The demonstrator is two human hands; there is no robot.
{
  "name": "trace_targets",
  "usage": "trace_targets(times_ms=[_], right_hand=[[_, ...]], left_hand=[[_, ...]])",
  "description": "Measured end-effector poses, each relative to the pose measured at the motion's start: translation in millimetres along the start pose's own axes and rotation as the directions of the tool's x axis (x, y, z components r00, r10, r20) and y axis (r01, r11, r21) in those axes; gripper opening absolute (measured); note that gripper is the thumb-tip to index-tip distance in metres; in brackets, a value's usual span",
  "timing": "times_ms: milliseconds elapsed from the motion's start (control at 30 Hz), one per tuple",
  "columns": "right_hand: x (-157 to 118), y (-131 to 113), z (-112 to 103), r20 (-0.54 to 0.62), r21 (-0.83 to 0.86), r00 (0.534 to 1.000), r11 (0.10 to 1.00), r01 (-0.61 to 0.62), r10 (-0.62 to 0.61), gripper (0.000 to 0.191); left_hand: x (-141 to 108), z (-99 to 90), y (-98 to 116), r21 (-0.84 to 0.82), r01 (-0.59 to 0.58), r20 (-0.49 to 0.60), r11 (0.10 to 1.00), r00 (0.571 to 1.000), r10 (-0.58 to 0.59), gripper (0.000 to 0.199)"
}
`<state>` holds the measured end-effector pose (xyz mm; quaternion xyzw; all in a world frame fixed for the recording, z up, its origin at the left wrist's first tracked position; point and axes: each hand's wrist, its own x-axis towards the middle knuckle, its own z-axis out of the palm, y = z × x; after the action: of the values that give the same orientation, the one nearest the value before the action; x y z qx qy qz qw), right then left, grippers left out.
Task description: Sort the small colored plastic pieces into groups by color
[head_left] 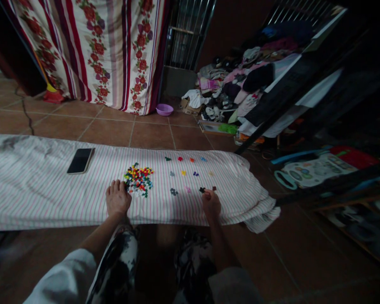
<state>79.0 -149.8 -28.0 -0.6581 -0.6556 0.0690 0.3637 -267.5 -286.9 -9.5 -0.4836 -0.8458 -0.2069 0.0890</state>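
Observation:
On the striped cloth [98, 198] lies a heap of small multicoloured pieces [139, 179]. My left hand [118, 197] rests on the cloth at the heap's left edge, fingers spread. To the right, small groups of pieces sorted by colour sit in three rows, among them a red group [180, 158], a yellow group [183, 173], a pink group [188, 189] and a grey group [174, 191]. My right hand [211, 203] has its fingertips pinched at the black group [202, 190], beside a brown group [214, 188]. Whether a piece is between those fingertips is too small to tell.
A phone [80, 161] lies on the cloth, left of the heap. Beyond the cloth are a purple bowl [164, 109], a floral curtain [114, 55] and a pile of clothes [234, 84]. A dark slanted bar [256, 135] stands at the right.

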Motion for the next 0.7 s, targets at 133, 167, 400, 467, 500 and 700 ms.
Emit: trace_targets(times_ms=[133, 167, 400, 467, 500, 700], right_hand=[[1.1, 1.6, -2.1, 0.006, 0.017, 1.000, 1.000, -0.023, 0.023, 0.036], [1.3, 0.8, -2.9, -0.002, 0.019, 0.999, 0.999, -0.034, 0.034, 0.037], [0.2, -29.3, -11.7, -0.036, 0.082, 0.990, 0.988, -0.131, 0.135, 0.042], [-4.2, -49.8, -11.6, -0.001, 0.107, 0.993, 0.988, -0.114, 0.115, 0.041], [-8.1, -62.5, -10.2, 0.036, 0.119, 0.995, 0.988, -0.102, 0.098, 0.040], [-50.3, -155.6, 13.1, 0.366, 0.170, 0.911, 0.976, 0.133, -0.188, 0.035]], left_hand=[[0.8, -0.4, -0.3, -0.013, 0.011, -0.005, 1.000, 1.000, -0.012, 0.040], [1.1, -0.4, -0.4, -0.018, 0.018, -0.010, 1.000, 1.000, -0.018, 0.038], [2.0, 0.3, 0.5, -0.023, 0.074, -0.067, 0.997, 0.995, -0.076, 0.032], [1.7, -0.4, 1.6, -0.013, 0.107, -0.085, 0.994, 0.991, -0.107, 0.030], [1.7, -0.7, 2.2, -0.011, 0.121, -0.093, 0.993, 0.988, -0.121, 0.029], [1.8, -1.1, 3.7, -0.052, 0.182, -0.095, 0.982, 0.978, -0.187, 0.031]])
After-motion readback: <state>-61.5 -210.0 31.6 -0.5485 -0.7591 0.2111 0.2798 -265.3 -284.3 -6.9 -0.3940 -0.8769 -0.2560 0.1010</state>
